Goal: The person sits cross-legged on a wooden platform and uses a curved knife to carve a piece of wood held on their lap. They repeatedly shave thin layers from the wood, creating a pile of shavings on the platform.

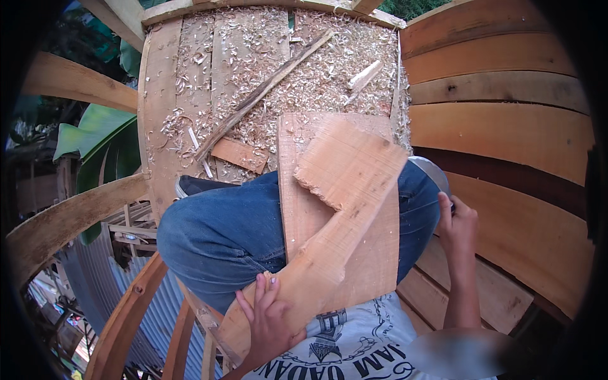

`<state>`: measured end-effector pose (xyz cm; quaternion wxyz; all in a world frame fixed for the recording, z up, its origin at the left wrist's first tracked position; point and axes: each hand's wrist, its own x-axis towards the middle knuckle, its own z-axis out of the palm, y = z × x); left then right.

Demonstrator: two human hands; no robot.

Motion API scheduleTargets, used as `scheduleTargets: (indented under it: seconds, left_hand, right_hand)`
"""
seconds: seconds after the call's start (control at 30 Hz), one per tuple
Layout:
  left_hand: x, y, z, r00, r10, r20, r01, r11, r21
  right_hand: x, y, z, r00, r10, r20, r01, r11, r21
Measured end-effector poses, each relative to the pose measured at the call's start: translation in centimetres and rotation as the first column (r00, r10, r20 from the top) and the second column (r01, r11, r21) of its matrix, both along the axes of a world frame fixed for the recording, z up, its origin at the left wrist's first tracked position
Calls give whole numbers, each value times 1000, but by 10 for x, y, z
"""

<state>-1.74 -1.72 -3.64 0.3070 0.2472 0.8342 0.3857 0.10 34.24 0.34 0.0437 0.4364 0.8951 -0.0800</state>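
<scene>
1. The pale shirt carries dark print: bold capital letters in a curved row, with a drawing of a tower above them, part of it out of sight
2. The wooden piece lies aslant on top of a flat board across the lap; its far end is wide and squarish, its near end a long arm, with a ragged, splintery inner edge where the two meet
3. Both are pale, reddish-brown wood with visible grain, the board roughly rectangular and the piece smoother along its arm
4. Blue jeans cover bent legs, the knees spread to either side of the board
5. The left hand rests on the near end of the arm, fingers spread and lightly bent; whether any finger curls underneath I cannot tell
6. The right hand is closed around a dark handle, thumb raised along it, forearm coming up from below; what looks like a broad grey blade shows just beside the wooden piece
7. Curly shavings cover much of the plank floor, with a long rough stick and a small flat offcut among them
</scene>
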Motion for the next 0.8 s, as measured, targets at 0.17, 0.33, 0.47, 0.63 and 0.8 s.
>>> scheduleTargets:
  seconds: [0.17, 0.33, 0.47, 0.63, 0.8]
  left_hand:
    - [2, 6, -4, 1000, 19, -11, -19, 999, 35]
    - [1, 3, -5, 999, -36, -4, 36, 999, -33]
    - [-2, 0, 1, 999, -12, 35, 12, 1000, -8]
    - [-2, 4, 3, 999, 23, 34, -23, 1000, 6]
    - [-2, 4, -1, 1000, 13, 26, -12, 999, -45]
  right_hand:
    - [6, -56, 26, 951, 296, -89, -309, 916, -255]
    - [0, -65, -5, 864, 503, -12, -491, 838, -239]
    - [-10, 21, -13, 998, -10, -59, 11, 1000, 17]
    - [-14, 7, 26, 998, 9, -54, -19, 980, -197]
    - [-12, -61, -6, 867, 497, -7, -475, 825, -306]
